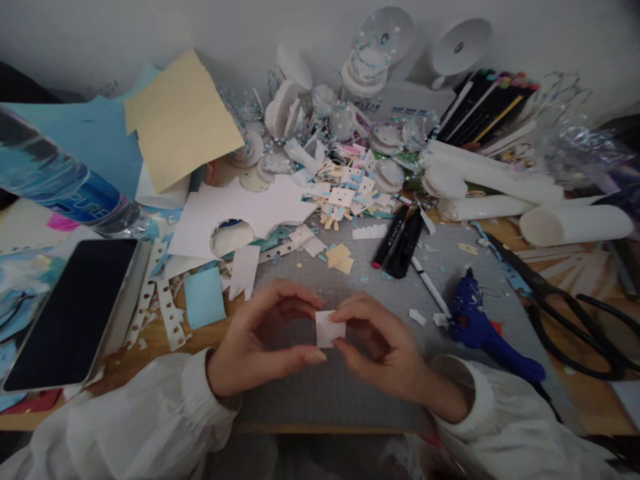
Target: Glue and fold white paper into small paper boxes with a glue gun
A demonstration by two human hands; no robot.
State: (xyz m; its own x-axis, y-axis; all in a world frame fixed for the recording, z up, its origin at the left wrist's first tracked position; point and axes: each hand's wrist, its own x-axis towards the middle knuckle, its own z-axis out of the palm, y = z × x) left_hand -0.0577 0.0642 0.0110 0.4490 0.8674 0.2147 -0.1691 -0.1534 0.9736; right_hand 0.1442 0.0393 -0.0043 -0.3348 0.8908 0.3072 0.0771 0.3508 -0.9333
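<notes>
Between my hands is a small square of white paper [327, 329], held over a grey cutting mat [300, 400]. My right hand [383, 340] pinches its right side with thumb and fingers. At its left edge, my left hand [265, 337] curves with thumb and fingers apart; the fingertips are at the upper left corner, and the thumb lies just below the paper. Beyond them lie small yellow paper pieces [339, 258] and a pile of little paper figures with drawn faces [342, 196].
A blue glue gun [483, 320] and black scissors [565, 300] lie right. Black markers [400, 240] lie ahead. At left are a phone [75, 313], a water bottle [75, 187], a blue paper piece [205, 297] and a cut white sheet [200, 223]. White rolls [575, 223] lie far right.
</notes>
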